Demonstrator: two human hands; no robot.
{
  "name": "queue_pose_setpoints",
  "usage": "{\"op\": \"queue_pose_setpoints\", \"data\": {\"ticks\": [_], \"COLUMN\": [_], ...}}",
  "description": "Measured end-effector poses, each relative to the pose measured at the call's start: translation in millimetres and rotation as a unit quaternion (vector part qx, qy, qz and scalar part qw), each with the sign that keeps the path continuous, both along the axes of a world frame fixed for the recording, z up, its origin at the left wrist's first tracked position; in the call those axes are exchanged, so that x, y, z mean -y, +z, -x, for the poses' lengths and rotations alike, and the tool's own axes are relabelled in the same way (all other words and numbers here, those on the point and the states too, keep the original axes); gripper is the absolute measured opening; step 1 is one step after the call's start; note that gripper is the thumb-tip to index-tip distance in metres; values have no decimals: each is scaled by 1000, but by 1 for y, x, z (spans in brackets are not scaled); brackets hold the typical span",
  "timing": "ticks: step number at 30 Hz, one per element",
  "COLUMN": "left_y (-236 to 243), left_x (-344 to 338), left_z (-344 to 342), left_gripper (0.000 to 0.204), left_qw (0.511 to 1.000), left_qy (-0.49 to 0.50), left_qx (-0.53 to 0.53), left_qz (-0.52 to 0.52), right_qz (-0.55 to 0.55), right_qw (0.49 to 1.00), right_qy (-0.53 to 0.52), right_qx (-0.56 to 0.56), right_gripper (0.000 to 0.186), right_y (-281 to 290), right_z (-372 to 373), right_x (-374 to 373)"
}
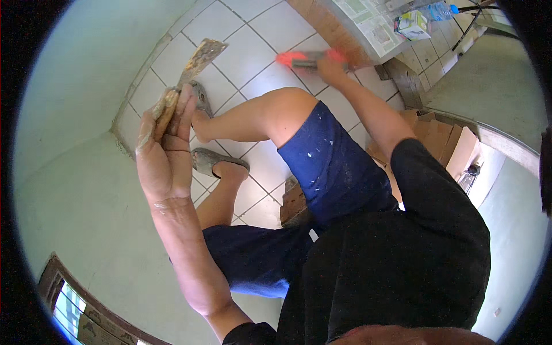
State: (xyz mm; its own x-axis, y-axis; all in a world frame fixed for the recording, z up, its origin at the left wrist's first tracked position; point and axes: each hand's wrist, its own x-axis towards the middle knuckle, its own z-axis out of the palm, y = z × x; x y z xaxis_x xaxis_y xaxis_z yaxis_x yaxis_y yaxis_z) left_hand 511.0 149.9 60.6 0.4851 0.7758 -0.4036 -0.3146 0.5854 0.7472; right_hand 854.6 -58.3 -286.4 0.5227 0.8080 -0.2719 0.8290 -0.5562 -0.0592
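Note:
My left hand, smeared with pale filler, is raised at the left, its fingers closed round the wooden handle of a putty knife. Dried material coats the knife's blade, which points up and away. At the upper middle, my right hand grips a red, flat-looking tool with a dark grey part along it. Motion blur smears the tool, so its exact kind is unclear. It is over the tiled floor, close to a wooden board edge.
White tiles cover the floor beneath my feet. Far right, a newspaper-covered surface carries a small box and a water bottle. Cardboard lies beside my right side; a green wall rises at left. Behind my legs is a wooden block.

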Motion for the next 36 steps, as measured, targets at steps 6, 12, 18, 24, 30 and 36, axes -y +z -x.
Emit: {"op": "queue_pose_setpoints", "data": {"ticks": [6,12,18,24,30,36], "left_y": [5,4,-1,-15,-19,-13], "left_x": [-4,-12,-8,-2,0,2], "left_z": [-3,-1,5,9,16,16], "left_gripper": [46,42,36,33,30,26], "left_qw": [999,995,996,993,990,989], "left_qy": [-49,-82,-64,-92,-112,-122], "left_qx": [-21,-51,-57,-54,-64,-84], "left_qz": [-5,-6,13,44,52,20], "right_qz": [138,99,-59,63,160,169], "right_qw": [970,976,971,996,975,976], "right_qy": [-41,-145,-227,-61,32,-39], "right_qx": [-197,-133,-49,22,-153,-131], "right_gripper": [33,39,37,26,25,25], "right_y": [8,70,87,31,36,90], "right_z": [100,102,33,57,135,79], "right_x": [111,120,60,42,77,48]}}
